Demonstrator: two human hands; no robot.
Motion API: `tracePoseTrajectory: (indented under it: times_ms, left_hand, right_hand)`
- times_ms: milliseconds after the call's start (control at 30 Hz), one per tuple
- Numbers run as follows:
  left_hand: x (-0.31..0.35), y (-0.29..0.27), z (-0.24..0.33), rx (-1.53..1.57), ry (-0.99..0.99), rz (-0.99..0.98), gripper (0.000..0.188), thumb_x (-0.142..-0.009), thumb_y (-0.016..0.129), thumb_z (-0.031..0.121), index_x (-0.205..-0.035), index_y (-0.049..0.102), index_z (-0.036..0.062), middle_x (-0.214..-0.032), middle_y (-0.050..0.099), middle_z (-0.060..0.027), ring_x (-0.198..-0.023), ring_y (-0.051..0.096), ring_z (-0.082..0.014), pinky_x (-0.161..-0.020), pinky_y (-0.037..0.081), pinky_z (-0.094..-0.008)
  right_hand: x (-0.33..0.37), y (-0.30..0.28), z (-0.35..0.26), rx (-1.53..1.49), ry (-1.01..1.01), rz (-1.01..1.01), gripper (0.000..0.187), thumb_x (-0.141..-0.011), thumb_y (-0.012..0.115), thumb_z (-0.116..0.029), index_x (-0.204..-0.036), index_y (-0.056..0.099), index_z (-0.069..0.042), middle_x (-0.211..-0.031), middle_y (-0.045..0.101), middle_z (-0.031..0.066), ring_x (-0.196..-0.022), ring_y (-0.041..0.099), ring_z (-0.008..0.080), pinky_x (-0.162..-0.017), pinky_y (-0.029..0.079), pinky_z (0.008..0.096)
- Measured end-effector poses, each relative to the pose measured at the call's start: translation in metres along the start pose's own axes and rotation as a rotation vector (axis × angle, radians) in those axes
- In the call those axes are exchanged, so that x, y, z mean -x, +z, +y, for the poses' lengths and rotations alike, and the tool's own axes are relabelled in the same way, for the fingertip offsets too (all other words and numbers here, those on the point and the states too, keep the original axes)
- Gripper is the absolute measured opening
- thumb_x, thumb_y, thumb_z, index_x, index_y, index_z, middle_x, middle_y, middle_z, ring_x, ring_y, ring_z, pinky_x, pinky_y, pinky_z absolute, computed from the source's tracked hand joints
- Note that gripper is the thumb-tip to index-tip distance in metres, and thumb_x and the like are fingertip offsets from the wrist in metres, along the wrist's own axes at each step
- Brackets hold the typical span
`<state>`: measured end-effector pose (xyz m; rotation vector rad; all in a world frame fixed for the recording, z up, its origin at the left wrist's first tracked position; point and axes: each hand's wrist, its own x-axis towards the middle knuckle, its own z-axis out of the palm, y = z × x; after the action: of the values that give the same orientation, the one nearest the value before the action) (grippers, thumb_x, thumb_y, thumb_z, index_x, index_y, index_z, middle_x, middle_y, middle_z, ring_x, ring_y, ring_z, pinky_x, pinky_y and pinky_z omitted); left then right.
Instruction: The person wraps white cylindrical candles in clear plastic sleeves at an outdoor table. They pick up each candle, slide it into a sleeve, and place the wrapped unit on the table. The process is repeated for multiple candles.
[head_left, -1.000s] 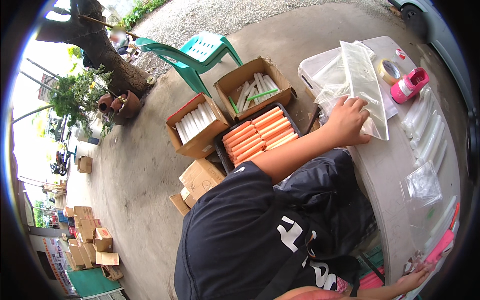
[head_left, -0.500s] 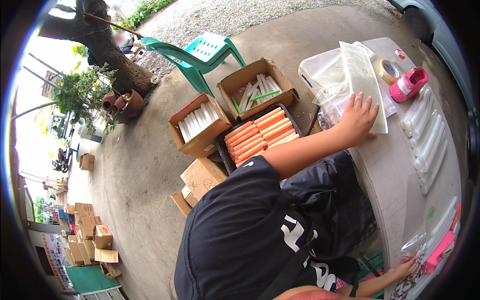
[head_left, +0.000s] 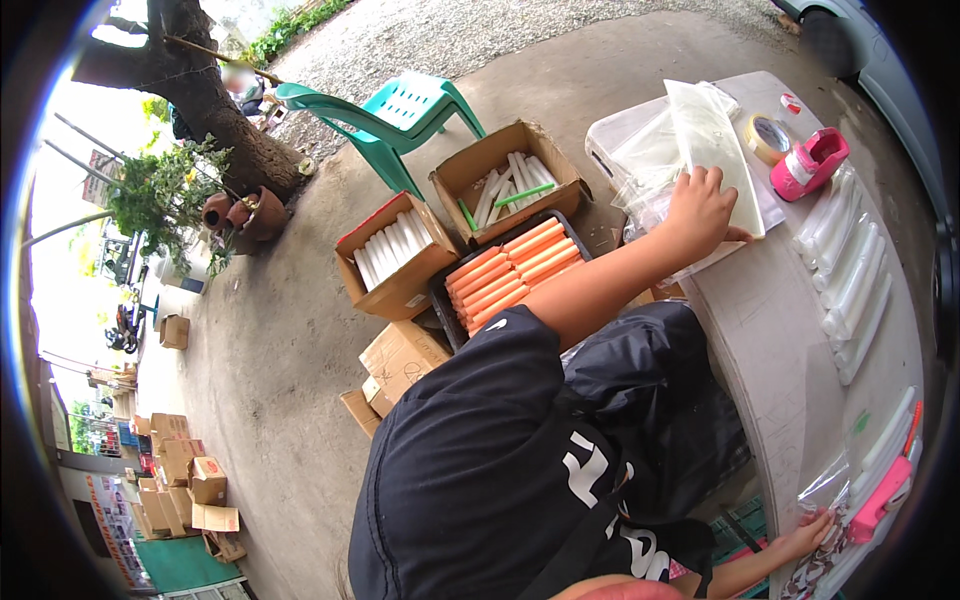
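Note:
My left hand [head_left: 703, 212] is at the far part of the white table [head_left: 735, 330], its fingers curled on a flat, translucent plastic sheet [head_left: 708, 125]. More clear plastic [head_left: 640, 160] lies beside and under that sheet. At the lower right, my right hand [head_left: 808, 537] pinches the edge of a clear plastic bag [head_left: 825, 488]. Near it lie a pink tool [head_left: 880, 500], white candles [head_left: 888, 435] and a thin orange-red stick [head_left: 913, 428]. Bundles of white candles in clear wrap [head_left: 845, 265] line the table's right side.
A pink tape dispenser [head_left: 810, 165] and a tape roll [head_left: 768, 138] stand on the table. To its left are a black crate of orange candles [head_left: 515, 275], two cardboard boxes of white candles [head_left: 395, 250] [head_left: 510, 185] and a green chair [head_left: 405, 110].
My left hand has gone from spread fingers to curled ones and moved slightly left and nearer. The translucent sheet has shifted left with it. My right hand has barely moved.

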<state>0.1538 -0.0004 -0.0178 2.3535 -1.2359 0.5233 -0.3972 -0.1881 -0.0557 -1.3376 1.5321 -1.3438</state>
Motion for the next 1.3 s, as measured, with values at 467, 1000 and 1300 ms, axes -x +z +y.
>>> tracePoseTrajectory:
  times_ms: [467, 1000, 1300]
  left_hand:
    - [0.107, -0.074, 0.208, 1.507, 0.139, -0.612, 0.049, -0.091, 0.067, 0.043, -0.117, 0.059, 0.0022, -0.104, 0.063, -0.0182, -0.097, 0.065, -0.0352, -0.082, 0.053, -0.0413]
    - [0.120, -0.048, 0.092, 1.652, -0.704, -0.687, 0.031, -0.105, 0.053, 0.017, -0.131, 0.053, 0.0010, -0.115, 0.067, -0.0100, -0.098, 0.071, -0.0228, -0.079, 0.058, -0.0323]
    - [0.193, -0.059, 0.062, 1.610, -0.778, -0.610, 0.030, -0.103, 0.054, 0.008, -0.129, 0.053, -0.0083, -0.121, 0.066, -0.0196, -0.100, 0.070, -0.0251, -0.090, 0.060, -0.0359]
  right_hand:
    - [0.164, 0.103, -0.110, -0.173, -0.255, -0.418, 0.036, -0.104, 0.050, -0.019, -0.124, 0.063, 0.008, -0.115, 0.068, 0.0197, -0.102, 0.066, 0.0262, -0.089, 0.054, 0.0364]
    - [0.072, 0.019, -0.192, -1.033, -0.089, 0.176, 0.038, -0.103, 0.040, -0.026, -0.129, 0.054, -0.003, -0.156, 0.038, 0.0156, -0.147, 0.027, 0.0380, -0.110, 0.022, 0.0752]
    - [0.152, 0.353, -0.232, -0.153, -1.183, -1.030, 0.022, -0.103, 0.051, -0.030, -0.105, 0.063, -0.012, -0.118, 0.065, 0.0059, -0.126, 0.055, 0.0283, -0.115, 0.024, 0.0525]
